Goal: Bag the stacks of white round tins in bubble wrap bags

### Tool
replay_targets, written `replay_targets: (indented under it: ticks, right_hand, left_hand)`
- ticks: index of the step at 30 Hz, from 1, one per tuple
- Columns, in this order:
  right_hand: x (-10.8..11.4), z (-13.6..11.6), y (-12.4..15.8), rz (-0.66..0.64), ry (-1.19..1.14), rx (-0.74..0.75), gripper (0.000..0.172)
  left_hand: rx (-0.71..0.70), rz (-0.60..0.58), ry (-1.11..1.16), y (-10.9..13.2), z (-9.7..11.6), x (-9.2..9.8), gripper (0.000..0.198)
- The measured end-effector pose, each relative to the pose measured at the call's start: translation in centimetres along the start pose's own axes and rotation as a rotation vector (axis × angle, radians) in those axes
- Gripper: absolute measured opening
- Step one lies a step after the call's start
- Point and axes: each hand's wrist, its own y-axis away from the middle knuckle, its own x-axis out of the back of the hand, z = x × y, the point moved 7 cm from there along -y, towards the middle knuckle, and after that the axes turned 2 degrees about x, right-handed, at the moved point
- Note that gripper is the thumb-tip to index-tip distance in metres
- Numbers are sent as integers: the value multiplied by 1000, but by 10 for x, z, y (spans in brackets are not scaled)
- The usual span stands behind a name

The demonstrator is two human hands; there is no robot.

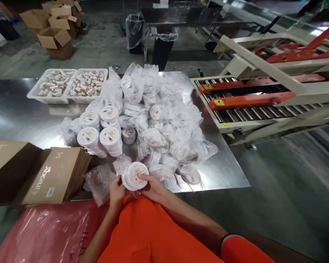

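Note:
In front of my orange top, at the table's near edge, both hands hold a short stack of round white discs [135, 176] with a printed label on the top one. My left hand [116, 190] is closed at the stack's left side, its fingertips partly hidden. From the right, my right hand [154, 187] grips the stack, thumb on the labelled face. Crumpled clear plastic bags [100, 180] lie just left of my left hand. Beyond stand taller stacks of the same discs [110, 138], beside a large heap of bagged discs [164, 128].
Two white baskets [68, 98] of small white-and-brown pieces stand at the back of the metal table [229, 160]. Flattened cardboard boxes [52, 175] and a red plastic bag [52, 230] are at left. A roller conveyor [246, 114] adjoins at right; open cartons [55, 40] sit on the floor.

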Motion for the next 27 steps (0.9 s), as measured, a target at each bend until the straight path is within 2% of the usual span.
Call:
replay_targets:
  ticks: [3,5,7,9,10,12,16,19,21,24,25,27]
  right_hand:
    - [10,-5,1,77,40,60,33]
    - [19,-16,5,162,139,203,38]
    - [25,-30,12,244,312,368,46]
    - [24,-38,19,254,442,452,53]
    - [22,-38,21,222,443,440,53]
    - [15,-32,22,105,323,326,45]
    - [1,-19,22,-50,94,99,28]
    - [0,-17,19,-60,77,100,29]
    - [5,-20,17,-7,107,173,33]
    - [17,-31,22,151,367,365,49]
    - [17,-35,25,183,524,428,55]
    - [9,-39,30,167,865,539,67]
  left_hand:
    - [84,12,113,7,-6,3,40]
    - [116,90,169,11,-5,14,42]
    - [86,144,162,14,3,24,41]
    - [8,145,82,16,16,29,36]
    - [-27,140,40,16,21,29,34]
    - [-70,137,-12,17,28,26,30]
    - [-107,109,-14,19,29,14,27]
    - [-112,89,17,18,27,12,28]
    - [-92,105,38,18,25,17,29]
    - [-95,147,-23,20,24,25,29]
    - [-149,159,-83,22,28,25,29]
    - [-328,178,-224,28,39,23,29]
